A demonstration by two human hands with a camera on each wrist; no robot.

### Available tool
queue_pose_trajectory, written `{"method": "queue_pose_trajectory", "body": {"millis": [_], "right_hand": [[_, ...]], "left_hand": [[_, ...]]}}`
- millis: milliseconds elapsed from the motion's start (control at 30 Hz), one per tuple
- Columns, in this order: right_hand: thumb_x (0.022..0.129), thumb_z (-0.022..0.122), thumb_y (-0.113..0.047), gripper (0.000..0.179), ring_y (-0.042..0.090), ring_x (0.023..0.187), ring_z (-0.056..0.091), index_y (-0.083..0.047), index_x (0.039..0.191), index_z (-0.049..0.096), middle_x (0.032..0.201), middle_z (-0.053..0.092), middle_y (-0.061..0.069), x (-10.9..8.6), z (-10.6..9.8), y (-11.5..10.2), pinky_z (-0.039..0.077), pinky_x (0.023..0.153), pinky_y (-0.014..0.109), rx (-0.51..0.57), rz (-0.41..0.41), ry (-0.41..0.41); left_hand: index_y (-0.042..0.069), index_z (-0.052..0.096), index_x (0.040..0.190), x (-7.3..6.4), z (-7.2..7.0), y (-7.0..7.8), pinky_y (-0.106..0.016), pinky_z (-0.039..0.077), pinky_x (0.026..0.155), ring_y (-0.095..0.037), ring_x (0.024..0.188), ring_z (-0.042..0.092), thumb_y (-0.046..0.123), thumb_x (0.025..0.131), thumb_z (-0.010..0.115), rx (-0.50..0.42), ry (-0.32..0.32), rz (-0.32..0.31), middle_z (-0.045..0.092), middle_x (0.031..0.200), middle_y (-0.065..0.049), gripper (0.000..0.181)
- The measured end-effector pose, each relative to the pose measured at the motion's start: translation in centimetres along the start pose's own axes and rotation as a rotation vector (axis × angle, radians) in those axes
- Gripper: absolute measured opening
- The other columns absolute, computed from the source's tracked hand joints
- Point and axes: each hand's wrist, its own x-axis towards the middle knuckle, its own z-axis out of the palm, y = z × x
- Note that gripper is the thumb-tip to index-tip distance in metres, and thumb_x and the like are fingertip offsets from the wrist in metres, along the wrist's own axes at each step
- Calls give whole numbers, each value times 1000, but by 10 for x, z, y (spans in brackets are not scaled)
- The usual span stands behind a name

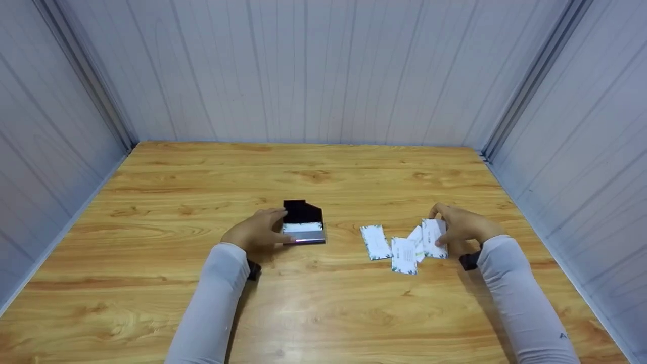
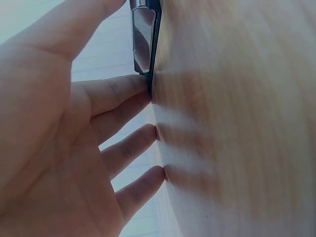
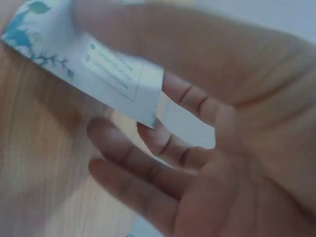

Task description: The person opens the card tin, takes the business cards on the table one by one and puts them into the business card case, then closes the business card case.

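A business card case (image 1: 304, 235) lies with its dark lid (image 1: 298, 211) folded back on the table, a white card (image 1: 302, 227) showing inside. My left hand (image 1: 258, 230) holds it at its left side, thumb on the front part and index finger at the lid. In the left wrist view the other fingers (image 2: 140, 190) are spread, their tips at the wood. My right hand (image 1: 462, 225) pinches a white business card (image 3: 113, 74) with a blue-green leaf print between thumb and fingers, tilted over the table in the right wrist view.
Left of the pinched card lie more cards: one apart (image 1: 375, 242), a nearer card (image 1: 404, 256), and a partly covered card (image 1: 417, 237) between. The wood-grain table (image 1: 313, 172) meets a white panel wall (image 1: 303, 71) at the back, with more panels on both sides.
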Motion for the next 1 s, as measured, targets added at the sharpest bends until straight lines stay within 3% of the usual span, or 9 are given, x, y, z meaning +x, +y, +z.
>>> {"method": "queue_pose_trajectory", "body": {"millis": [133,333,433,533,667,700,833,933,1000], "right_hand": [[91,72,-3,40,32,96,51,-3,124,49,117,50,21,-4,-2,5,47,76,42,60,-77,9],[99,64,-10,42,38,114,55,-7,138,48,137,48,25,-15,-5,17,49,93,54,253,-174,-25],[101,63,-15,46,37,109,60,-8,143,46,123,57,24,-19,-8,22,49,93,55,340,-176,-37],[100,64,-15,48,33,99,64,0,141,44,105,63,20,-22,-10,23,53,90,53,420,-163,-41],[99,66,-14,41,28,93,67,13,123,46,100,62,17,-24,-12,20,56,86,48,485,-156,-22],[100,65,-14,40,28,92,67,15,118,45,97,61,16,-24,-12,19,57,86,48,497,-158,-15],[104,58,-15,44,31,92,67,17,127,40,103,61,21,-22,-12,13,58,81,50,526,-177,44],[106,54,-18,41,33,91,66,8,135,40,111,58,24,-19,-12,6,58,74,53,520,-173,137],[106,54,-22,34,35,90,65,1,129,44,114,55,25,-17,-11,0,59,70,54,508,-159,188]], "left_hand": [[12,23,161,2,0,-2,-56,17,119,-34,151,12,54,92,68,0,-9,3,19,165,-12,92],[10,24,161,4,1,-3,-56,17,119,-35,151,12,55,92,68,7,-15,10,19,165,-13,93],[11,24,161,4,1,-2,-56,17,119,-34,151,13,55,92,68,11,-11,8,20,165,-12,92],[11,24,161,3,0,-2,-56,17,119,-34,151,12,55,92,68,6,-7,5,19,165,-12,92],[12,23,161,2,-1,-2,-57,17,118,-34,151,11,55,92,67,-5,-3,-2,19,165,-11,92],[13,23,161,1,-1,-1,-57,17,118,-34,151,12,55,92,67,-5,-3,-4,19,165,-11,92],[12,23,161,1,-2,0,-57,18,118,-35,151,12,54,93,67,0,-3,0,20,165,-11,91],[13,23,161,2,-2,0,-57,17,118,-35,151,11,54,93,67,-1,-6,-3,19,165,-11,91],[13,23,161,2,-1,0,-57,17,118,-35,151,11,54,93,67,-2,-9,-3,19,165,-12,91]]}}
